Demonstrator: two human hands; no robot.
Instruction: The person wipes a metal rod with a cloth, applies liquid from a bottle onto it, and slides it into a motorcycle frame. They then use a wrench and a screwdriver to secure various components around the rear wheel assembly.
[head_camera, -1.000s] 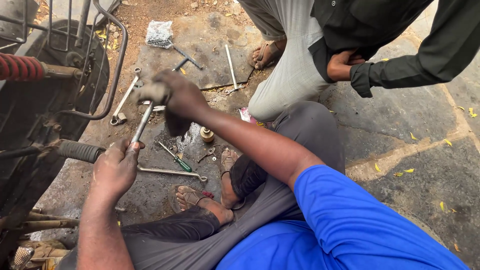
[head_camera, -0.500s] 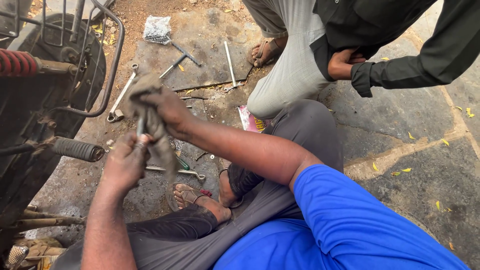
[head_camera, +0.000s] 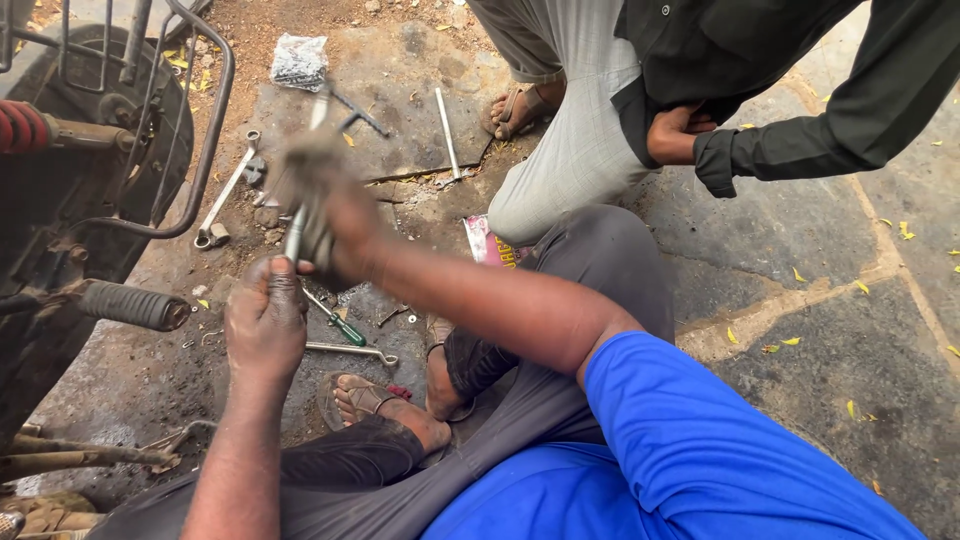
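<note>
My left hand (head_camera: 265, 318) is closed around the lower end of a slim metal tool (head_camera: 294, 232) that stands nearly upright. My right hand (head_camera: 340, 235) grips the same tool higher up through a dirty grey rag (head_camera: 305, 165); the hand and rag are blurred by motion. Both hands hover above the dirt and stone ground in front of my folded legs. Just below them lie a green-handled screwdriver (head_camera: 340, 325) and a small spanner (head_camera: 352, 350).
A motorbike with a rubber footpeg (head_camera: 130, 305) and a red spring (head_camera: 20, 125) fills the left side. A long spanner (head_camera: 225, 195), a T-handled wrench (head_camera: 355, 110), a metal rod (head_camera: 447, 130) and a bag of parts (head_camera: 298, 60) lie ahead. Another person (head_camera: 580, 140) crouches at the upper right.
My right hand has pulled the rag over the tool and slid along it. The tool has tipped more upright, and my left hand has risen slightly while keeping its hold.
</note>
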